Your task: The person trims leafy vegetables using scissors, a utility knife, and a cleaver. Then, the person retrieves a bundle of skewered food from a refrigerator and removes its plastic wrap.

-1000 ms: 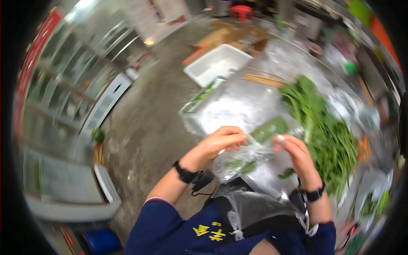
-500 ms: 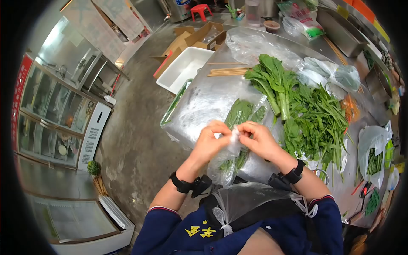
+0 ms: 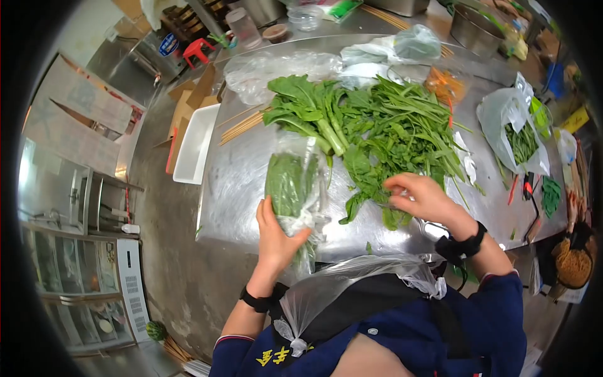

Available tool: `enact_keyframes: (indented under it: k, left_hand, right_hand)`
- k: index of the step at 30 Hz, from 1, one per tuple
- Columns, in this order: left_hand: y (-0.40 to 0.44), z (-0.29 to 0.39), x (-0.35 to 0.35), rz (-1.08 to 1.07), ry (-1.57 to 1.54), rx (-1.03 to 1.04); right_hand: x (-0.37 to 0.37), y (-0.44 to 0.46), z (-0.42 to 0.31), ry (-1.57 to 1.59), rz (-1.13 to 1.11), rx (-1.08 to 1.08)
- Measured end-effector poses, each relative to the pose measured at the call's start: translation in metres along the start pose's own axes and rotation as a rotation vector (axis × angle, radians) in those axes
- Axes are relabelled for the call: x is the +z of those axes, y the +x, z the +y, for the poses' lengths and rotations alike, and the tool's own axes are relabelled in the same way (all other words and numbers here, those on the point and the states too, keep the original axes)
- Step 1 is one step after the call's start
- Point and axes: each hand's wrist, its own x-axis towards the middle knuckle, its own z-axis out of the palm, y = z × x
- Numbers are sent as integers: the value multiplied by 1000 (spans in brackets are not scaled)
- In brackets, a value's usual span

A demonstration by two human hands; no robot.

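Note:
A clear plastic bag of green leaves [image 3: 286, 182] lies on the metal table [image 3: 232, 207] near its front edge, with a whitish knotted part around its middle. My left hand [image 3: 277, 242] rests on the lower left of this bag, thumb and fingers apart around its side. Over the front of the loose leafy greens [image 3: 402, 132] is my right hand [image 3: 419, 198], its fingers bent; whether they touch a leaf I cannot make out. Thick-stemmed greens [image 3: 314, 110] lie behind the bag.
Wooden skewers [image 3: 242, 127] lie at the table's left, near a white tub [image 3: 196, 146]. Crumpled plastic [image 3: 276, 70] is at the back. A bag of greens [image 3: 516, 132], scissors with red and black handles [image 3: 527, 186] and a metal pot [image 3: 476, 30] are on the right.
Both hands were together at the bag's knot; now they are apart, the left on the bag's side and the right over the loose greens. The view has turned to the right.

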Motion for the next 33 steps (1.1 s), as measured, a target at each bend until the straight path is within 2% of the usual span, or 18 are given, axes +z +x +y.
enact_keyframes:
  k: [2,3,4,8,10,13,14,16,17,18,19,21,22,26,27,28,31,33]
  left_hand:
    - [9,-33,1,-44,-328,-69]
    - [11,-34,-9,-113,-661,-288]
    - [13,-31,-23,-82,-835,-323]
    - [26,-65,-66,220,-683,-195]
    - [43,-57,-94,170,-736,-164]
    - [85,-123,-93,48,-351,-43]
    - [87,-133,-90,47,-350,-40]
    - [105,-139,-80,-92,-4,-216]
    - [108,-148,-77,-45,229,-150]
    - [99,-117,-75,81,557,-120]
    - [102,-83,-60,357,488,244]
    - [100,-34,-22,236,-37,166]
    - [103,-24,-4,110,-21,257]
    - [127,26,37,88,48,542]
    - [136,38,41,102,122,646]
    - [144,46,45,98,115,648]
    - [172,60,56,-57,397,897]
    - [184,62,62,-119,443,943]
  right_hand:
    - [-9,-36,10,-252,75,138]
    - [-8,-54,21,-249,71,141]
    - [-6,-73,32,-222,144,123]
    - [12,-99,31,-252,313,72]
    - [18,-98,31,-283,313,55]
    - [26,-92,32,-391,370,115]
    - [25,-91,30,-391,374,115]
    - [19,-94,23,-396,382,168]
    - [20,-97,26,-392,364,182]
    - [20,-97,24,-391,377,169]
    - [23,-104,31,-363,417,199]
    - [21,-103,35,-342,448,219]
    - [18,-104,33,-352,479,205]
    - [-10,-129,25,-262,508,302]
    - [-13,-135,30,-250,640,251]
    - [-22,-139,31,-153,684,294]
    - [-47,-141,49,-143,784,590]
    - [-57,-136,77,-193,897,550]
